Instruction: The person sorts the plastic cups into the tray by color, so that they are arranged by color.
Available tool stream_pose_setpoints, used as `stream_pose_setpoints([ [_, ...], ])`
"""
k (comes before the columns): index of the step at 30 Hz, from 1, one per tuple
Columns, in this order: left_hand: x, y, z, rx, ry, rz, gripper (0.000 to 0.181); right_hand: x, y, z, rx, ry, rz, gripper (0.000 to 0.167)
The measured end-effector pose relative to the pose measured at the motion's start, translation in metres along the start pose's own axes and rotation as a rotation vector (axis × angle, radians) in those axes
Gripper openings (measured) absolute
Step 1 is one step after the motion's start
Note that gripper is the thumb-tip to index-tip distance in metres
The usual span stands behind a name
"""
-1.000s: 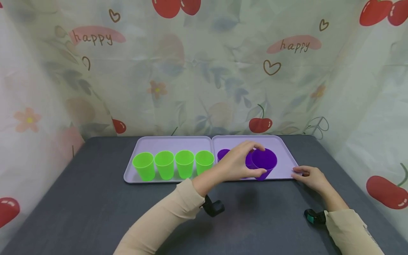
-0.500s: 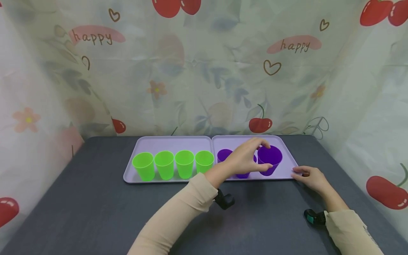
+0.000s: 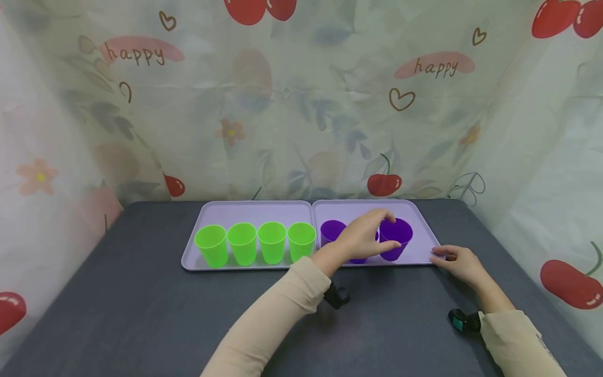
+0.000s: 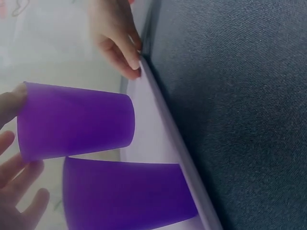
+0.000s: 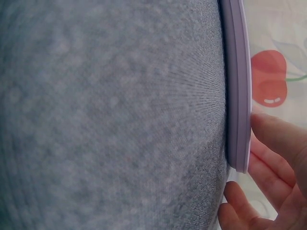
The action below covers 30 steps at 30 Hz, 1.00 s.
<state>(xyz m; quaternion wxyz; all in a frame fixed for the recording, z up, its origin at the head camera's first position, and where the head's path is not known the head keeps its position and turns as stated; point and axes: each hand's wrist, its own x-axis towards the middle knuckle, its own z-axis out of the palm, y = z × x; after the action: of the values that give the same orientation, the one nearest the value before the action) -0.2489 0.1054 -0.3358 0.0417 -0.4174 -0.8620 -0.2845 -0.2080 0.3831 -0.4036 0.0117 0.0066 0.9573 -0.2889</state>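
My left hand (image 3: 355, 238) holds a purple cup (image 3: 395, 238) by its rim, thumb on the near side and fingers on the far side. The cup is upright over the right part of the right-hand lilac tray (image 3: 426, 251); whether its base touches the tray I cannot tell. In the left wrist view a second purple cup (image 4: 124, 194) stands beside the held cup (image 4: 76, 122). A further purple cup (image 3: 332, 230) shows at the tray's left side, partly behind my left hand. My right hand (image 3: 459, 262) pinches the tray's front right corner, thumb on the rim (image 5: 242, 143).
Adjoining on the left is another lilac tray (image 3: 256, 209) with a row of several bright green cups (image 3: 243, 243). Both trays lie on a dark grey table (image 3: 141, 303). A patterned curtain (image 3: 287, 104) hangs behind and at both sides.
My left hand has carried the purple cup rightward and slightly back, then lowered it a little beside the other purple cups. My right hand stays at the tray's corner.
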Motion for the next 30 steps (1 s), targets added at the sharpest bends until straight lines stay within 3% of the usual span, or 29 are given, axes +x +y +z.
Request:
stream_pose_setpoints([
  [8, 0.006, -0.001, 0.010, 0.135, 0.001, -0.014, 0.041, 0.000, 0.001, 0.000, 0.007, -0.009, -0.001, 0.046],
  [14, 0.008, -0.001, 0.018, 0.189, -0.005, -0.063, 0.040, 0.001, 0.002, 0.000, 0.003, -0.011, -0.005, 0.044],
  [30, 0.012, 0.003, 0.033, 0.320, -0.008, -0.125, 0.041, 0.000, 0.002, -0.001, 0.004, -0.003, -0.013, 0.043],
])
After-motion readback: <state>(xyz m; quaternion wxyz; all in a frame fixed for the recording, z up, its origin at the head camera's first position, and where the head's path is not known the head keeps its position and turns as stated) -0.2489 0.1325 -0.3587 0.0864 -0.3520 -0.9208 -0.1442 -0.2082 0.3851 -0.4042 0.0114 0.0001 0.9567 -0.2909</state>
